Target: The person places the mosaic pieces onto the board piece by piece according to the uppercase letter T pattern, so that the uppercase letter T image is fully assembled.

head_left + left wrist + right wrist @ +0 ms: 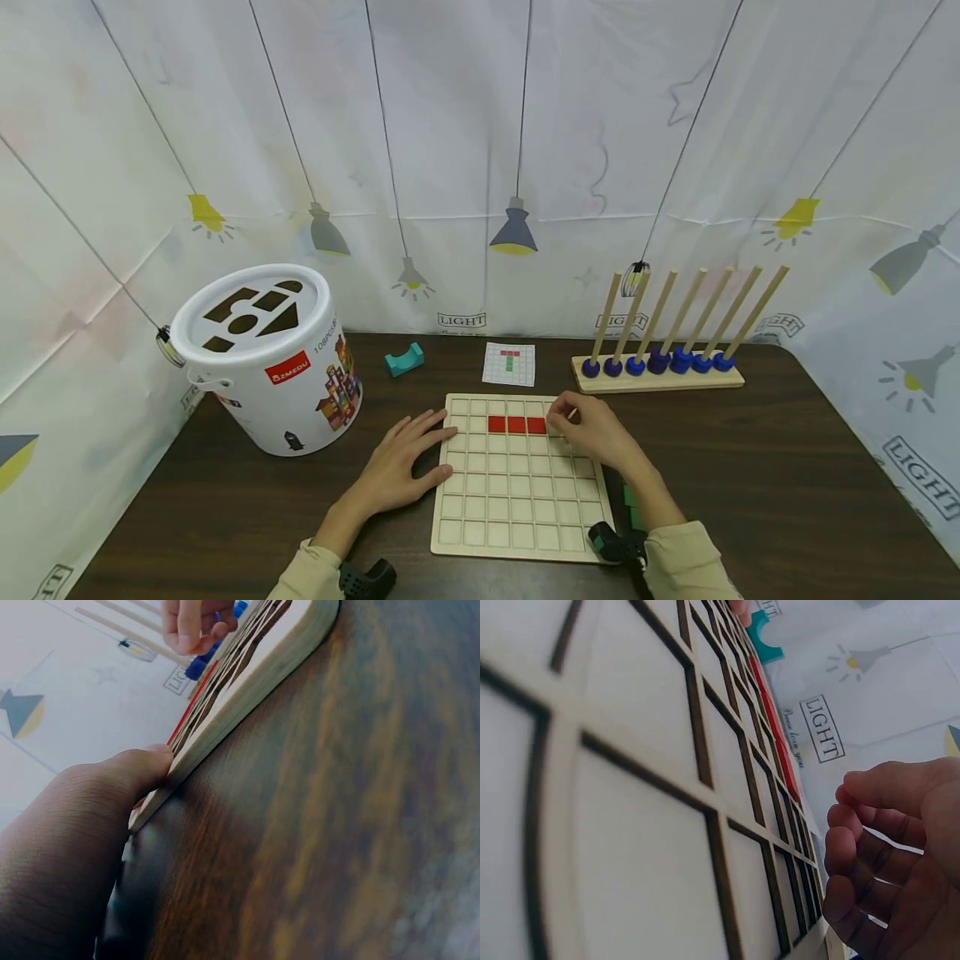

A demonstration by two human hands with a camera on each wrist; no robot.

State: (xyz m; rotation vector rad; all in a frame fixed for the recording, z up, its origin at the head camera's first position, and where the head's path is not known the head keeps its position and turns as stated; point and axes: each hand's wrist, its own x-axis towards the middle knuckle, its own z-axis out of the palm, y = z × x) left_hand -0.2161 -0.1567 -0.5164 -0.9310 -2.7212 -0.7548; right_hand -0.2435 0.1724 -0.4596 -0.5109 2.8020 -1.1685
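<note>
A pale wooden grid board (487, 508) lies on the table with three red square tiles (517, 425) side by side in its second row from the back. My left hand (401, 462) rests at the board's left edge with fingers spread, and its thumb touches the rim in the left wrist view. My right hand (592, 425) is over the board's back right part, just right of the red tiles. In the right wrist view its fingers (840, 851) are curled, the thumb tip meets the index finger, and nothing shows between them.
Behind the board lies a pattern card (491, 367) with a red and green T. A teal arch block (405, 360) lies left of it. A white bucket (262, 417) stands at the left, a peg stand (660, 382) with blue beads back right. Green pieces (634, 510) lie by my right forearm.
</note>
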